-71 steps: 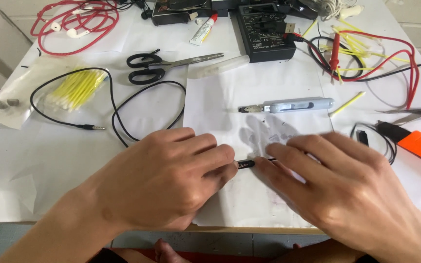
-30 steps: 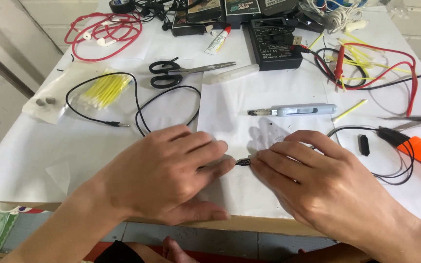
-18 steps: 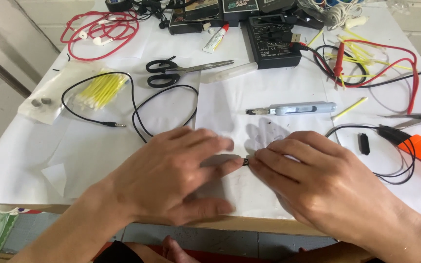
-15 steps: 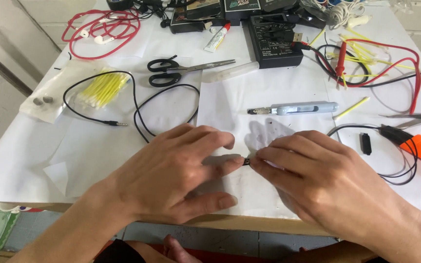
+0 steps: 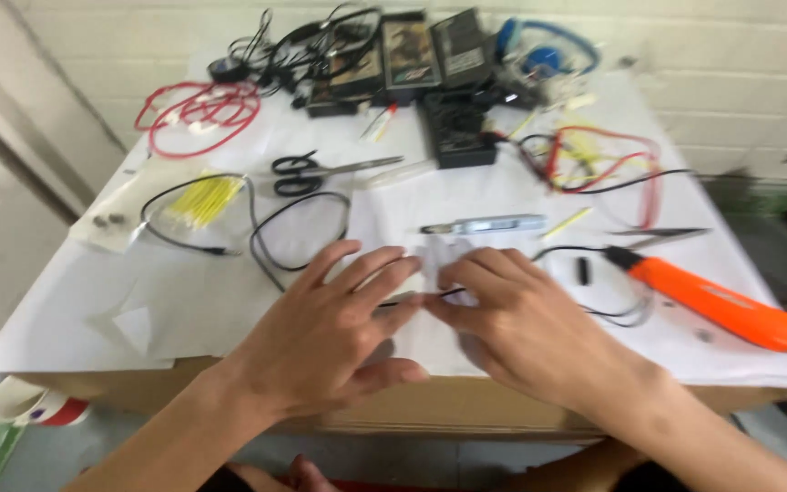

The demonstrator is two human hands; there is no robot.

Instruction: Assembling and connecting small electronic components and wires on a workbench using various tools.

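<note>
— What do we have in our hands?

— Our left hand (image 5: pixel 334 337) and right hand (image 5: pixel 526 319) meet fingertip to fingertip, pinching a thin black wire (image 5: pixel 421 298) flat on the white paper sheet (image 5: pixel 393 205).

— Any containers?

— A clear plastic bag (image 5: pixel 152 214) at the left holds yellow sticks (image 5: pixel 204 199). A red-and-white cup (image 5: pixel 34 405) sits below the table edge; we cannot tell its contents.

left hand (image 5: pixel 330 333) fingers spread flatter, view pulled back, orange tool (image 5: pixel 717 299) fully visible
</note>
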